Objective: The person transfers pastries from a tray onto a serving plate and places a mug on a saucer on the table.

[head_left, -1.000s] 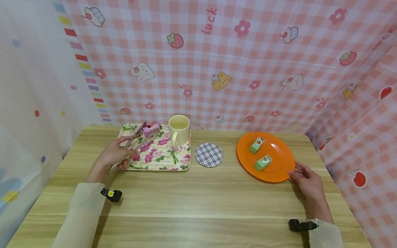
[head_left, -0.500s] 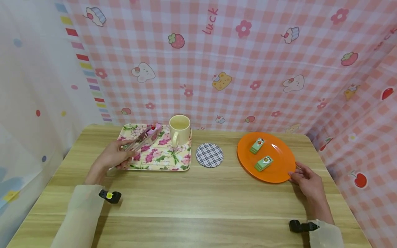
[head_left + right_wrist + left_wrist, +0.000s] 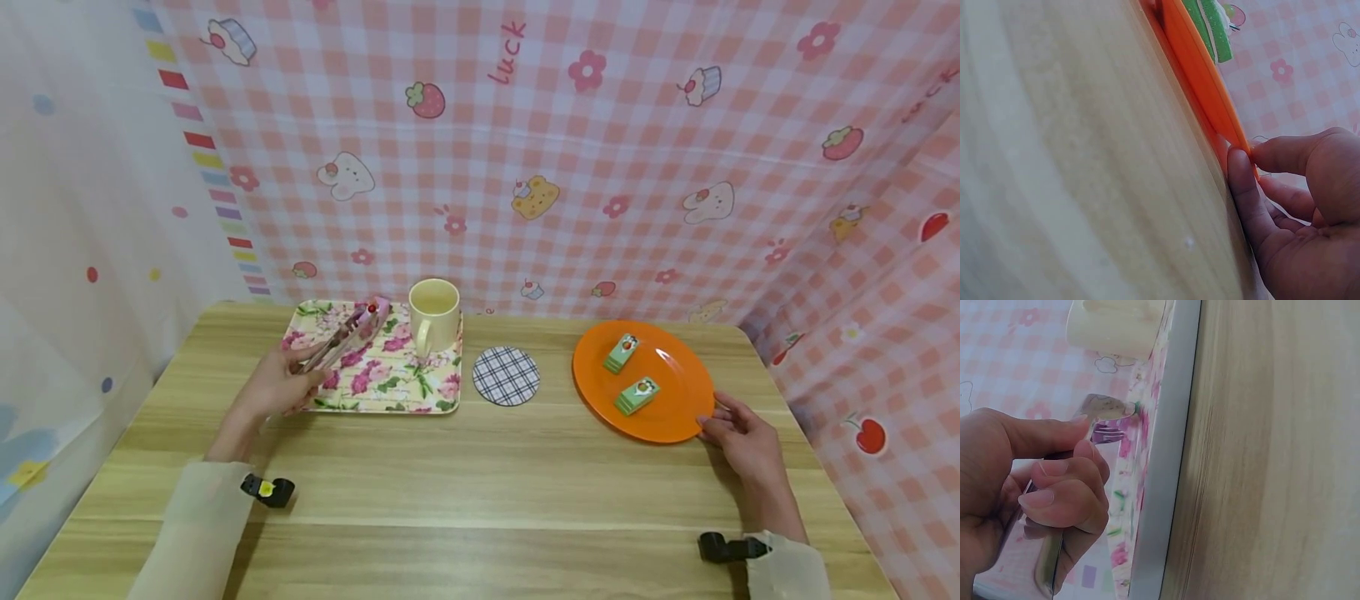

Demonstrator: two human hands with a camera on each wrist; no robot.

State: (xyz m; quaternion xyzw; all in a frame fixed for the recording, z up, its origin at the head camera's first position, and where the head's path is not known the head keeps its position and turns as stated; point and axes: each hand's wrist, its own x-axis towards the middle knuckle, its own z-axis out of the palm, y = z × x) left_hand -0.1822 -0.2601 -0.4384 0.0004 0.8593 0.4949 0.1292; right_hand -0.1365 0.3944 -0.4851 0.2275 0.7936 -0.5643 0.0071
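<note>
My left hand grips a pair of metal serving tongs, with one fork-shaped and one flat, spatula-like end, seen in the left wrist view. Between the tong ends is a small pink cake piece topped with a red berry, at the back of the floral tray; whether it touches the tray I cannot tell. At the right, my right hand pinches the rim of an orange plate, thumb on one side and fingers on the other. Two green cake pieces, one farther back and one nearer, lie on this plate.
A pale yellow mug stands on the tray's right side, close to the pink cake. A round checked coaster lies between tray and plate. Behind the wooden table hangs a pink checked curtain.
The tongs have come together around the pink cake, which has turned and shifted slightly to the right and back. My right hand and the plate have stayed in place.
</note>
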